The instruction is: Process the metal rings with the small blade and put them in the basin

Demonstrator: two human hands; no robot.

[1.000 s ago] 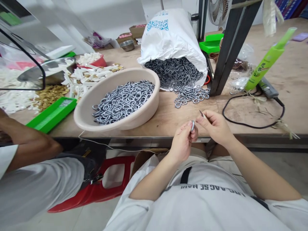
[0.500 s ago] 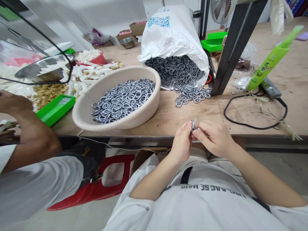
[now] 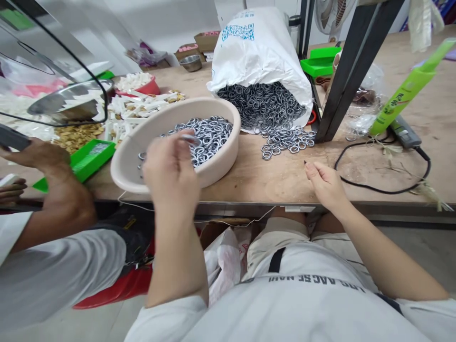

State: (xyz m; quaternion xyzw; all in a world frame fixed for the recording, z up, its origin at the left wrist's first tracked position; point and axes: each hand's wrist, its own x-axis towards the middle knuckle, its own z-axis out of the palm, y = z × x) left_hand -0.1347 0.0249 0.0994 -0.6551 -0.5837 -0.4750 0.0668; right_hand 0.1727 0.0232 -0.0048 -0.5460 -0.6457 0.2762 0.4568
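Note:
My left hand point(image 3: 173, 166), smeared by motion, is over the near side of a beige plastic basin point(image 3: 123, 164). Its fingers pinch a grey metal ring point(image 3: 190, 138). Below it, the basin holds a heap of similar grey rings point(image 3: 213, 137), partly covered by the hand. Above the table's front edge, my right hand point(image 3: 325, 183) is closed, thumb against fingers. A small dark tip point(image 3: 305, 162) pokes out from its pinch; the rest of that thing is hidden. More loose rings point(image 3: 287, 141) lie on the table, spilling from a white sack point(image 3: 260, 57).
A co-worker's arm point(image 3: 59, 185) is at the left, beside a green tray point(image 3: 94, 159) and piles of white and tan pieces. A dark metal post point(image 3: 352, 71) rises right of the sack. Further right are a lime-green tube point(image 3: 402, 95) and a black cable point(image 3: 374, 190).
My hands were together around a ring above the table edge. The left has swung left over the basin with a ring; the right has moved slightly right, its dark tip now showing.

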